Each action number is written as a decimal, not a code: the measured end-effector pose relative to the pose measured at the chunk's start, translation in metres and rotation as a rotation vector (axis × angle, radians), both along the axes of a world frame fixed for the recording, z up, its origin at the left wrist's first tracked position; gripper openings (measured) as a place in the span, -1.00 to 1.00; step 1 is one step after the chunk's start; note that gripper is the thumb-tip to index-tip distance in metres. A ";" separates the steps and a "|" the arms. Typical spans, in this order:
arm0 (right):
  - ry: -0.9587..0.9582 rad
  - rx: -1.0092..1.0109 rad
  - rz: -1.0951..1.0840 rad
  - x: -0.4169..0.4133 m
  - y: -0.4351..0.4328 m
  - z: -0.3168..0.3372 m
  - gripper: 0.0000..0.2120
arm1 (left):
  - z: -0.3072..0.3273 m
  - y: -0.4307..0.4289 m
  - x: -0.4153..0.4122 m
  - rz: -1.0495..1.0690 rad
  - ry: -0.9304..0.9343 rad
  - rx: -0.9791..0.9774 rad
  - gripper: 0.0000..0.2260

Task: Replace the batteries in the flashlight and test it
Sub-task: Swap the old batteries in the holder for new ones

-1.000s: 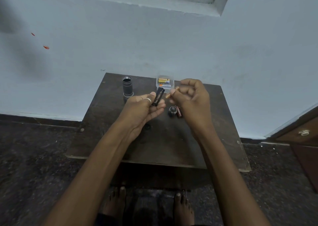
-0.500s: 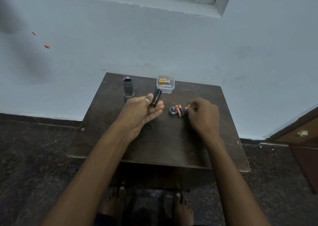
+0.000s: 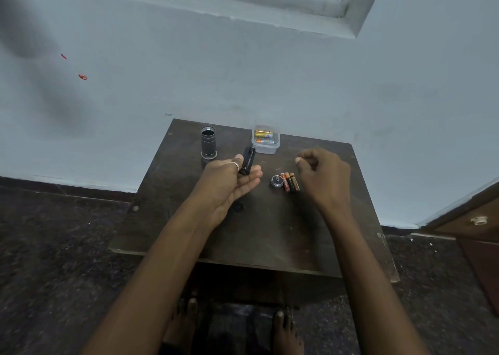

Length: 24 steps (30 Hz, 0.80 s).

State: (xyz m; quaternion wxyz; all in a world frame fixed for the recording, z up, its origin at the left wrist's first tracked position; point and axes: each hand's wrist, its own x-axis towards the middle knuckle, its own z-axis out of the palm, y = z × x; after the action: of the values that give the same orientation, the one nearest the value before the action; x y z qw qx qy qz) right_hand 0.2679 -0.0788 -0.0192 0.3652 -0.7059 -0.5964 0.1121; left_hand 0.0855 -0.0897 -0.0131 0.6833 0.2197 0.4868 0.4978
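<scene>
On the small dark table, my left hand holds a black battery holder upright between thumb and fingers. My right hand hovers with its fingers loosely curled and nothing in them, just right of three used batteries lying side by side. The round tail cap lies against the batteries' left side. The flashlight body stands upright at the back left. A clear plastic box with fresh batteries sits at the back middle.
A pale blue wall rises right behind the table. A wooden cabinet with a knob stands at the right. The floor around is dark and speckled, and my bare feet are under the table's front edge.
My right hand carried a battery down from the holder, laid it beside the two on the table, and has lifted away without it. My left hand kept holding the holder.
</scene>
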 end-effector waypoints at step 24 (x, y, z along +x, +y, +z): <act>-0.323 -0.156 0.338 -0.042 0.094 0.064 -0.71 | 0.005 -0.002 0.000 -0.060 -0.050 -0.027 -0.72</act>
State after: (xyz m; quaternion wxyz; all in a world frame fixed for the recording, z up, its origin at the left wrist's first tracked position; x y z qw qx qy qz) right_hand 0.2260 0.0149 0.0445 0.1856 -0.6310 -0.7462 0.1027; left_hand 0.0852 -0.0912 -0.0083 0.7129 0.2122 0.4694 0.4758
